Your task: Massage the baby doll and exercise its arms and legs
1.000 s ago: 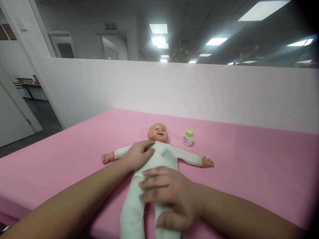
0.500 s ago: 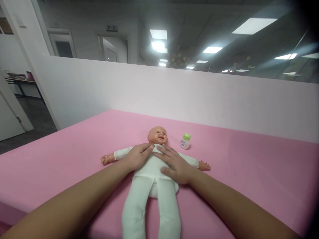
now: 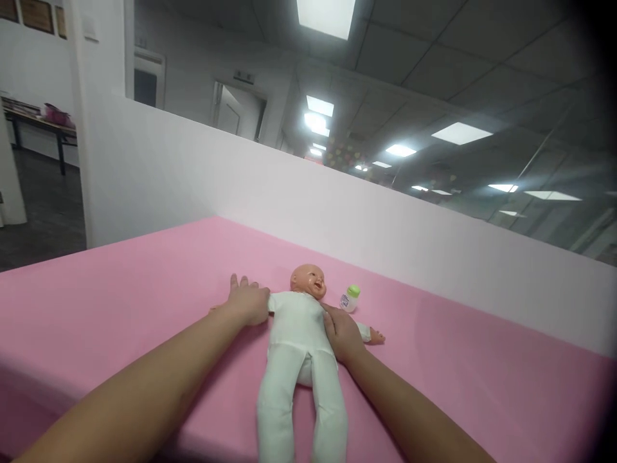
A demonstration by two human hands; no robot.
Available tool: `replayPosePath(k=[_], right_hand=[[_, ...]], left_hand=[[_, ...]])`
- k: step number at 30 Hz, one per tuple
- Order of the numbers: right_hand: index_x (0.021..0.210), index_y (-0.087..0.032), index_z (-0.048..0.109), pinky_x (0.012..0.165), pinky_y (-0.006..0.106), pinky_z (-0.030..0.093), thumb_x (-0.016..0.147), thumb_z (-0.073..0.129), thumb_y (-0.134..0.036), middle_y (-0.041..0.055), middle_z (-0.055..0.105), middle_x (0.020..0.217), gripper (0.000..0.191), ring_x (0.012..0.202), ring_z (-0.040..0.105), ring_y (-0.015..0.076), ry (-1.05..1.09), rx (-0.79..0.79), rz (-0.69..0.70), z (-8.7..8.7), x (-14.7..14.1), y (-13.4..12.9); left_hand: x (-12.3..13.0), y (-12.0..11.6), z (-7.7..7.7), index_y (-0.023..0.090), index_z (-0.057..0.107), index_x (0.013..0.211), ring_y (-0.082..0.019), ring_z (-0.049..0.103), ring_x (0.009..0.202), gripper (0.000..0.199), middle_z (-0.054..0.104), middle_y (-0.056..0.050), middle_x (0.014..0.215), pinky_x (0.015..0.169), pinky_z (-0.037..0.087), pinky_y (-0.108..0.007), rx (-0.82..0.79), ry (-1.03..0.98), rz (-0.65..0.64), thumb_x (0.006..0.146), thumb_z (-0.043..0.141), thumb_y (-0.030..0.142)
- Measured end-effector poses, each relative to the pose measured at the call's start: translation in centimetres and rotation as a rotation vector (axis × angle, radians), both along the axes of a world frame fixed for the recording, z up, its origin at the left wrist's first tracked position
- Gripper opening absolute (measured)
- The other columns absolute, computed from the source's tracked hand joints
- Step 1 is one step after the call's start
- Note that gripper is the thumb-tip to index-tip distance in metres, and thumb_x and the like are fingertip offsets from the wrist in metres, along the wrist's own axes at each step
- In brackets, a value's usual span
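A baby doll point(image 3: 297, 325) with a bald plastic head and a white cloth body lies on its back on a pink padded surface point(image 3: 159, 270), arms spread. My left hand point(image 3: 248, 302) lies across the doll's arm at the left, its fingers stretched out beyond it and apart; most of that arm is hidden. At the other side, my right hand point(image 3: 343, 331) is curled around the doll's upper arm by the shoulder, thumb near the chest. A small clear bottle point(image 3: 349, 301) with a green cap stands just beyond my right hand.
A low white wall point(image 3: 289, 199) borders the pink surface at the back, with glass above it. Past a doorway at the left stands a table point(image 3: 41, 122) with a pink bag point(image 3: 58, 116) on it.
Both hands have left the doll's chest. My left hand has moved left onto one arm; my right hand has shifted to the other upper arm and curled. The view has tilted.
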State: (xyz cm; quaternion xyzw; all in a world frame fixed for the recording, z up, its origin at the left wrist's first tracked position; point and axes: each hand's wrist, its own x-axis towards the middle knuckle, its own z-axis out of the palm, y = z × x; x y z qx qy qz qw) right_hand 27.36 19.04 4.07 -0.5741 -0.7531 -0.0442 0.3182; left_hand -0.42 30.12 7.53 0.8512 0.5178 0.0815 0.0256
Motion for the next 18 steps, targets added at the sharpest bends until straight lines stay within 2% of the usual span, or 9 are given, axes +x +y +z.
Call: replayPosePath(k=[2, 4, 7, 9, 12, 14, 16, 18], right_hand=[[0.128, -0.025, 0.068, 0.090, 0.038, 0.049, 0.110, 0.025, -0.043, 0.0064, 0.075, 0.114, 0.049, 0.102, 0.068, 0.0270, -0.064, -0.021, -0.064, 0.0, 0.1, -0.4], [0.114, -0.023, 0.072, 0.084, 0.036, 0.049, 0.110, 0.024, -0.046, 0.0063, 0.076, 0.101, 0.052, 0.094, 0.068, 0.0265, -0.136, -0.057, -0.140, 0.0, 0.6, -0.8], [0.099, -0.022, 0.072, 0.081, 0.038, 0.048, 0.109, 0.025, -0.050, 0.0079, 0.075, 0.094, 0.056, 0.090, 0.068, 0.0277, -0.225, -0.139, -0.293, 0.1, 2.1, -1.5], [0.100, -0.022, 0.073, 0.081, 0.039, 0.049, 0.106, 0.030, -0.057, 0.0108, 0.075, 0.101, 0.056, 0.094, 0.069, 0.0300, -0.220, -0.233, -0.427, 0.3, 3.5, -2.0], [0.120, -0.020, 0.072, 0.082, 0.040, 0.051, 0.101, 0.035, -0.067, 0.0160, 0.073, 0.119, 0.063, 0.108, 0.069, 0.0339, -0.124, -0.389, -0.575, 0.8, 6.1, -2.6], [0.128, -0.018, 0.069, 0.083, 0.040, 0.051, 0.099, 0.032, -0.073, 0.0178, 0.072, 0.123, 0.072, 0.112, 0.068, 0.0344, -0.054, -0.469, -0.615, 1.3, 7.5, -2.9], [0.126, -0.017, 0.069, 0.084, 0.041, 0.051, 0.098, 0.031, -0.076, 0.0184, 0.073, 0.121, 0.075, 0.110, 0.069, 0.0347, -0.012, -0.522, -0.638, 1.6, 8.5, -3.1], [0.120, -0.018, 0.071, 0.083, 0.042, 0.051, 0.097, 0.034, -0.075, 0.0181, 0.074, 0.118, 0.072, 0.107, 0.070, 0.0349, 0.000, -0.538, -0.641, 1.8, 9.0, -3.2]], left_hand=[[-0.6, 0.9, -0.2, 0.025, 0.070, 0.132, -0.057, 0.026, 0.148, 0.061, 0.057, -0.022, 0.146, 0.114, -0.007, -0.077, 0.012, -0.002, 0.054, 0.074, 0.068, 0.043], [-0.9, 1.7, -0.4, 0.025, 0.071, 0.130, -0.057, 0.024, 0.148, 0.060, 0.056, -0.022, 0.147, 0.114, -0.010, -0.076, 0.044, -0.042, 0.105, 0.074, 0.068, 0.047], [-1.4, 2.9, -0.6, 0.025, 0.072, 0.127, -0.056, 0.026, 0.148, 0.057, 0.054, -0.023, 0.149, 0.117, -0.004, -0.074, 0.084, -0.139, 0.200, 0.073, 0.069, 0.045], [-1.9, 3.8, -0.8, 0.025, 0.072, 0.126, -0.055, 0.034, 0.144, 0.058, 0.054, -0.023, 0.149, 0.116, 0.009, -0.073, 0.063, -0.221, 0.251, 0.071, 0.070, 0.043], [-2.6, 5.1, -1.1, 0.024, 0.069, 0.131, -0.052, 0.048, 0.133, 0.065, 0.059, -0.024, 0.141, 0.110, 0.031, -0.067, -0.029, -0.347, 0.299, 0.070, 0.070, 0.048], [-2.7, 5.7, -1.5, 0.021, 0.061, 0.141, -0.050, 0.052, 0.131, 0.077, 0.059, -0.026, 0.140, 0.108, 0.036, -0.062, -0.059, -0.397, 0.315, 0.071, 0.068, 0.052], [-2.6, 6.0, -1.9, 0.018, 0.052, 0.150, -0.048, 0.051, 0.134, 0.085, 0.056, -0.026, 0.144, 0.111, 0.036, -0.058, -0.044, -0.421, 0.319, 0.074, 0.066, 0.053], [-2.3, 6.1, -2.2, 0.019, 0.044, 0.157, -0.046, 0.049, 0.138, 0.087, 0.046, -0.026, 0.155, 0.111, 0.038, -0.056, -0.033, -0.450, 0.327, 0.078, 0.064, 0.049]])
